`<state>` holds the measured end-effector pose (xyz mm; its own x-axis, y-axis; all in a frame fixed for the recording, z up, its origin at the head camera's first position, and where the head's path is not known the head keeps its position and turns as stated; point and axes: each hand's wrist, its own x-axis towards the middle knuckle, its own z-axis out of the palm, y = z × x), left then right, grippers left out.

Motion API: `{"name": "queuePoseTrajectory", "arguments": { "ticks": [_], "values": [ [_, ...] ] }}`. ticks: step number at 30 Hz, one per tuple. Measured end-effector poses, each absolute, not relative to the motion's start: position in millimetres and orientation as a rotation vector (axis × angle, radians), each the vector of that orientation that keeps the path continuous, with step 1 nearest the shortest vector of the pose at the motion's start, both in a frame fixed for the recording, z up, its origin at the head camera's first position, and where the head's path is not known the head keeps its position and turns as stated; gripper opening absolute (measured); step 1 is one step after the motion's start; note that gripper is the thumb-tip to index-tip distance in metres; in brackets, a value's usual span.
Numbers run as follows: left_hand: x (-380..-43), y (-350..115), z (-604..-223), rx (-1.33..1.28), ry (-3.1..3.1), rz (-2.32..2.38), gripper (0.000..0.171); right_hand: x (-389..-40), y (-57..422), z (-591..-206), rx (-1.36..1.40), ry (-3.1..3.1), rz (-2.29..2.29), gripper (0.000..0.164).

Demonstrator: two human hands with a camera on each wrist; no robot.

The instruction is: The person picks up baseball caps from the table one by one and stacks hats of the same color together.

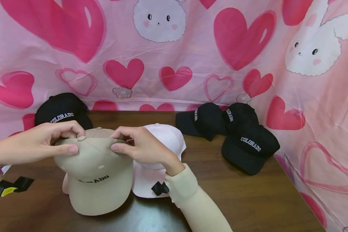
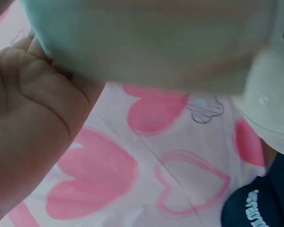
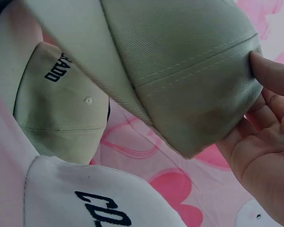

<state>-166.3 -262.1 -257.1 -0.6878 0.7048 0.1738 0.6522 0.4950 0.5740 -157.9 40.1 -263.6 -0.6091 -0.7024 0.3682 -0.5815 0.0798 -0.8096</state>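
Note:
A beige cap (image 1: 100, 190) with dark lettering on its front is held up, brim down toward me, in the head view. My left hand (image 1: 47, 141) pinches the left of its crown near the top button. On the crown's right side, my right hand (image 1: 146, 146) pinches the cloth between thumb and fingers. Another beige cap (image 3: 61, 109) stands behind the held one, partly hidden by it. Right beside it is a pale pinkish-white cap (image 1: 165, 138), its front partly covered by my right hand and sleeve. The left wrist view shows the held cap's brim (image 2: 151, 47) blurred.
A black cap (image 1: 62, 109) lettered COLORADO lies at the back left of the brown table (image 1: 208, 199). Three more black caps (image 1: 250, 145) are grouped at the back right. A pink heart-patterned cloth (image 1: 174, 51) hangs behind and along the right side.

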Motion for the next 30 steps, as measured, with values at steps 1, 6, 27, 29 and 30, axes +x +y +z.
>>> {"name": "queuePoseTrajectory", "arguments": {
  "ticks": [1,6,27,29,30],
  "values": [
    [-166,-266,-259,1.178,2.624,0.963,0.037,-158,41,-262,-1.311,2.205,-1.584,0.01],
    [-163,-283,-262,1.095,2.605,1.024,0.041,-164,44,-262,-1.256,2.123,-1.688,0.01],
    [-209,-318,-296,0.993,2.124,1.698,0.038,-182,22,-293,-1.079,2.149,-1.82,0.039],
    [-215,-322,-304,0.957,2.134,1.682,0.037,-188,17,-304,-1.104,2.208,-1.767,0.041],
    [-218,-324,-308,0.93,2.148,1.673,0.036,-190,14,-310,-1.114,2.256,-1.725,0.042]
  ]
}}
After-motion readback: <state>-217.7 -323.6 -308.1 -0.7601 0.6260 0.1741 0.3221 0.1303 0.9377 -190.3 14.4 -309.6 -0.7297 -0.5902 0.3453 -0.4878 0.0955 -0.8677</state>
